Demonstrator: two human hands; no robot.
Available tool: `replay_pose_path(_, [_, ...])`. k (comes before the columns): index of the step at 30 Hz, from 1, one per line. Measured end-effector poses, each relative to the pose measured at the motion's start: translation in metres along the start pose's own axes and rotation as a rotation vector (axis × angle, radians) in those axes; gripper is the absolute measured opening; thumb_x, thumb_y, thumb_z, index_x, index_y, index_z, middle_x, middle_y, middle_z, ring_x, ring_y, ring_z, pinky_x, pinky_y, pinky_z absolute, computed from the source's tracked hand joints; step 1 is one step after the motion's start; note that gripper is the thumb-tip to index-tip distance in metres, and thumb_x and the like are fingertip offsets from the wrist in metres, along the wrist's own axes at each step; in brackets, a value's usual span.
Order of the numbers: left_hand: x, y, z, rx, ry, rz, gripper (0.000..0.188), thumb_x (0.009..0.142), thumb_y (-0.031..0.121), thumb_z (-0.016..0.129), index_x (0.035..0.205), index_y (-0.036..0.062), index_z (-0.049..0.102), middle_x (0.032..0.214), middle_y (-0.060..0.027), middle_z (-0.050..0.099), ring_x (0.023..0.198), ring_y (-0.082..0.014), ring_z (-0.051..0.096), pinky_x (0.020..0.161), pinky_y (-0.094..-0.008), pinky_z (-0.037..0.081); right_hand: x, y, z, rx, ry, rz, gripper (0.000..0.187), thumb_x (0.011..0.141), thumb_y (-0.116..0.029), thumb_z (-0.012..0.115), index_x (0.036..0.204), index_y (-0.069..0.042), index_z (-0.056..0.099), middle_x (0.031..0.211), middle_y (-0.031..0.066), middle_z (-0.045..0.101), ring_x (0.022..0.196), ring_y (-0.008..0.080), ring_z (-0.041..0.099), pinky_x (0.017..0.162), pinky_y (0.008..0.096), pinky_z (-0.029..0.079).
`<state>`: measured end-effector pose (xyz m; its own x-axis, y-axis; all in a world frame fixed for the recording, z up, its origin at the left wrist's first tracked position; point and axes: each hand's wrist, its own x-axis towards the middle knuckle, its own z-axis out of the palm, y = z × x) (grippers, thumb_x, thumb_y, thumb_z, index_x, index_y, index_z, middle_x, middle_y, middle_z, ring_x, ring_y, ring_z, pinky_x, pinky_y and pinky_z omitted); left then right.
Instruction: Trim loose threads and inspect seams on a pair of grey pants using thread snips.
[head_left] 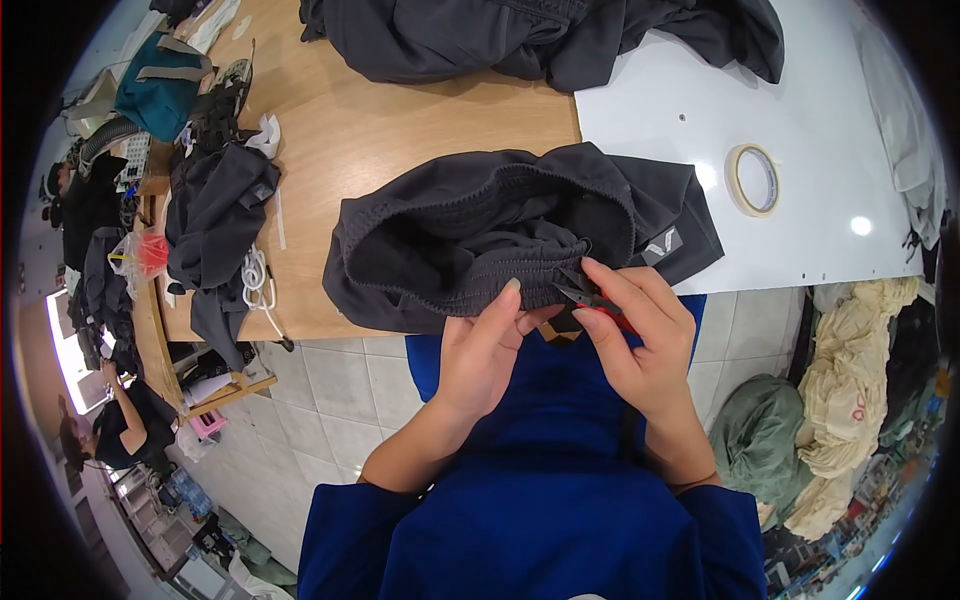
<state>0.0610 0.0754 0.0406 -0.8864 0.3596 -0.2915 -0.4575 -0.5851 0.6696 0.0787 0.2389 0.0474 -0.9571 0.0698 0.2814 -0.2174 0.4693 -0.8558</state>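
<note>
Dark grey trousers or shorts (420, 205) lie at the table's near edge, their gathered elastic waistband spread into a wide ring. My left hand (482, 350) pinches the near side of that waistband, thumb on top and fingers underneath. Close beside it, my right hand (645, 335) is closed around small thread snips (578, 294) with dark blades and red handles. The blade tips rest at the waistband, next to a small loop of cord or thread. The fingers cover most of the red handles.
More dark garments (450, 40) are heaped at the table's far side. A tape roll (751, 180) lies on the white board at right. On the left are a dark garment (215, 205) and white cord (257, 280). Fabric bundles (850, 370) stand at lower right; people work at far left.
</note>
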Motion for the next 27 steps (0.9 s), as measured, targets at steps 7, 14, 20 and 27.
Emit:
replay_pose_path(7, [-0.003, -0.004, 0.0, 0.026, 0.054, 0.015, 0.028, 0.096, 0.013, 0.042, 0.12, 0.0012, 0.048, 0.116, -0.0111, 0.057, 0.107, -0.0194, 0.056, 0.092, -0.0358, 0.046, 0.002, -0.003, 0.002, -0.028, -0.005, -0.05, 0.036, 0.069, -0.01, 0.073, 0.102, 0.001, 0.065, 0.077, 0.0101, 0.061, 0.062, 0.0199, 0.058, 0.053, 0.0252, 0.046])
replay_pose_path(14, [-0.007, 0.006, -0.003, -0.131, 0.013, 0.007, 0.025, 0.096, 0.013, 0.043, 0.117, 0.0022, 0.049, 0.111, -0.0097, 0.059, 0.1, -0.0187, 0.059, 0.086, -0.0344, 0.048, -0.006, -0.004, 0.001, -0.027, -0.08, -0.271, 0.043, 0.061, -0.019, 0.077, 0.099, -0.002, 0.067, 0.077, 0.0082, 0.059, 0.059, 0.0189, 0.056, 0.051, 0.0263, 0.045])
replay_pose_path(20, [-0.004, 0.004, 0.0, -0.074, 0.034, -0.047, 0.024, 0.095, 0.012, 0.044, 0.115, 0.0019, 0.051, 0.11, -0.0101, 0.06, 0.099, -0.0179, 0.06, 0.085, -0.0326, 0.049, -0.007, -0.002, -0.006, -0.058, 0.008, -0.238, 0.042, 0.06, -0.015, 0.077, 0.098, -0.003, 0.068, 0.078, 0.0076, 0.06, 0.059, 0.0193, 0.055, 0.05, 0.0266, 0.042])
replay_pose_path(27, [-0.003, 0.007, 0.003, -0.068, 0.062, -0.071, 0.023, 0.094, 0.008, 0.046, 0.114, 0.0014, 0.053, 0.109, -0.0098, 0.061, 0.098, -0.0172, 0.06, 0.083, -0.0311, 0.051, -0.007, 0.003, -0.01, -0.156, 0.102, -0.234, 0.039, 0.059, -0.013, 0.077, 0.096, -0.004, 0.069, 0.077, 0.0066, 0.061, 0.058, 0.0183, 0.052, 0.051, 0.0267, 0.041])
